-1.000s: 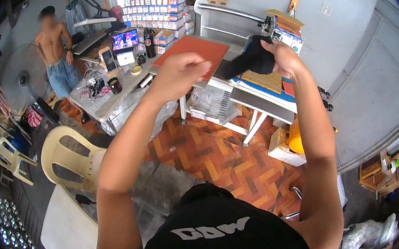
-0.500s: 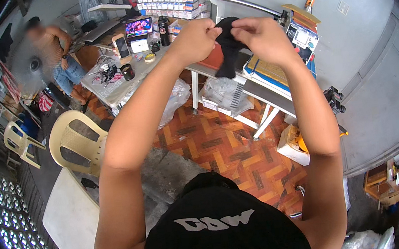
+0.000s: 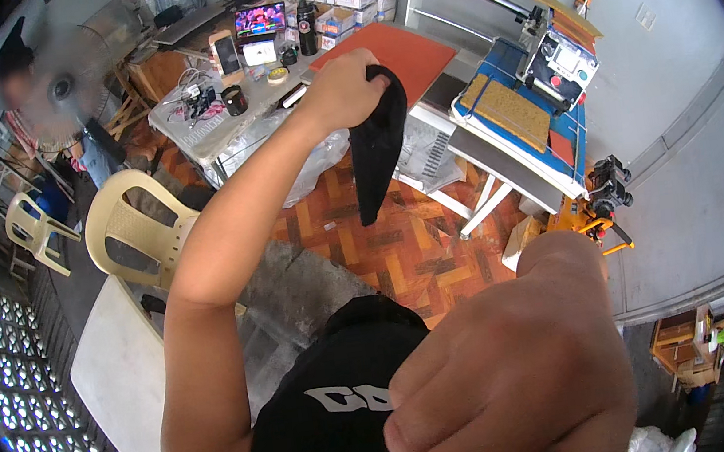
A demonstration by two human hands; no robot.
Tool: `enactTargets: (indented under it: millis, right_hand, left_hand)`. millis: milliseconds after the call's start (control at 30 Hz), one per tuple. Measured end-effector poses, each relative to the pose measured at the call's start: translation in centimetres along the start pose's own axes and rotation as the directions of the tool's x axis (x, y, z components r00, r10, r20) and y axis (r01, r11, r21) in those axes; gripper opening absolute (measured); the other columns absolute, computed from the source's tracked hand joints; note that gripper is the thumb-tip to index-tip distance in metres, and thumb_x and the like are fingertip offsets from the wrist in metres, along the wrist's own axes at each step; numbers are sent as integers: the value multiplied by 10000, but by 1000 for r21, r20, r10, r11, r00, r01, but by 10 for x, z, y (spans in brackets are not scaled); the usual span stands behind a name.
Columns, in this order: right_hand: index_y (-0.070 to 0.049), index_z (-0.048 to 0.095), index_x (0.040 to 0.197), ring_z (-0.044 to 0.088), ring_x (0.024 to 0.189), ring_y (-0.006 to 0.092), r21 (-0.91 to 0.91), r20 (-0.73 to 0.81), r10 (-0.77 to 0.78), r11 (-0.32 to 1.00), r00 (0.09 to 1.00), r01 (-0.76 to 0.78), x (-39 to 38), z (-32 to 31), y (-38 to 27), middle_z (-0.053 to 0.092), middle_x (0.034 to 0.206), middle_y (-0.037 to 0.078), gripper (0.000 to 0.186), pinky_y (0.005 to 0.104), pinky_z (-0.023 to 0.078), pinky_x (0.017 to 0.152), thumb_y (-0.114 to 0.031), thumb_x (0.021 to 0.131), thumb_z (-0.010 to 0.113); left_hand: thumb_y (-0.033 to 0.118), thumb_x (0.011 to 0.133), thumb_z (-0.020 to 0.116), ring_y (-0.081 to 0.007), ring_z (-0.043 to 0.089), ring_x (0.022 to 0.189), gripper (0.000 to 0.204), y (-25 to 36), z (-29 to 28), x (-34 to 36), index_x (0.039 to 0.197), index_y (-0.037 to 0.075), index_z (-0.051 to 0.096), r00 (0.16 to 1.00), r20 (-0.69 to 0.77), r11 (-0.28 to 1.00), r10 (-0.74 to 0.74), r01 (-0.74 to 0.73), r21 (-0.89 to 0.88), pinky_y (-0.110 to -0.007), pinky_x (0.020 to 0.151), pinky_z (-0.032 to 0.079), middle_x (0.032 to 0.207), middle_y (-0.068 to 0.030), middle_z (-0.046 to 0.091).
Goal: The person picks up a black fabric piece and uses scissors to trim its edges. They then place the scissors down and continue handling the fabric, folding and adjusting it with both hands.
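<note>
My left hand (image 3: 351, 89) is closed on the upper end of a black sock-like piece of fabric (image 3: 379, 153). The fabric hangs limp and narrows downward, in front of a table edge and the tiled floor. Its exact kind is hard to tell. My right hand (image 3: 504, 379) is very close, low at the right, and covers part of my black shirt (image 3: 332, 435). Its fingers are curled in; the palm side is hidden, so anything inside cannot be seen. The two hands are well apart.
Beyond the left hand is an orange-red board (image 3: 414, 52). A press machine (image 3: 558, 65) with a blue bed and tan pad (image 3: 505, 111) stands at right. A cluttered table (image 3: 182, 139) and cream chair (image 3: 134, 221) are left. Another person stands behind a fan (image 3: 62, 87).
My right hand has let go of the black fabric and come back close, low at the right. The left hand still holds the fabric, which now hangs down. My view has shifted slightly.
</note>
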State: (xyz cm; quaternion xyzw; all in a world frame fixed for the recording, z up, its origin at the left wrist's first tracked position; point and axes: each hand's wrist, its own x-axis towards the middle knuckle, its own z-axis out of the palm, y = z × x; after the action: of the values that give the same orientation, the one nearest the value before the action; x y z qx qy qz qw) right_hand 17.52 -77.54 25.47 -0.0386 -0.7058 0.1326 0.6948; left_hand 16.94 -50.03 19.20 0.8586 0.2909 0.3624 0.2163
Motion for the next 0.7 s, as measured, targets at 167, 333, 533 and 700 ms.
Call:
enactTargets:
  millis: [167,333,533,700]
  right_hand:
    - [-116,681,775,651,696,217,66,50,114,991,992,-117,22,-21,-14,729,922,101,74,330,521,575,-122,831,729]
    - [-24,655,1031,681,792,218,-540,389,430,823,815,-176,31,-110,2,686,1031,132,171,332,555,676,-16,861,674]
    - [-30,572,1297,687,971,323,-867,27,795,320,606,-381,-56,-153,134,668,1149,184,479,387,569,794,-200,894,769]
    - [-26,649,1190,698,965,399,-748,-47,925,217,376,-627,-111,-163,162,706,1033,240,371,445,543,805,-188,877,766]
  left_hand:
    - [210,884,721,-405,673,1014,270,-12,1,-18,1057,4,695,995,88,989,-55,42,142,-460,880,514,1025,-232,709]
    - [199,847,732,-408,678,1006,254,-27,9,-32,1022,17,710,992,116,985,-58,38,169,-467,882,523,1006,-225,717]
    - [152,823,738,-398,674,1013,272,-24,20,-59,1070,45,697,955,293,997,41,-58,49,-458,872,532,1032,-203,711]
    - [123,827,746,-417,673,991,248,-26,28,-72,1050,38,684,919,395,997,-14,-17,76,-493,857,524,986,-214,712]
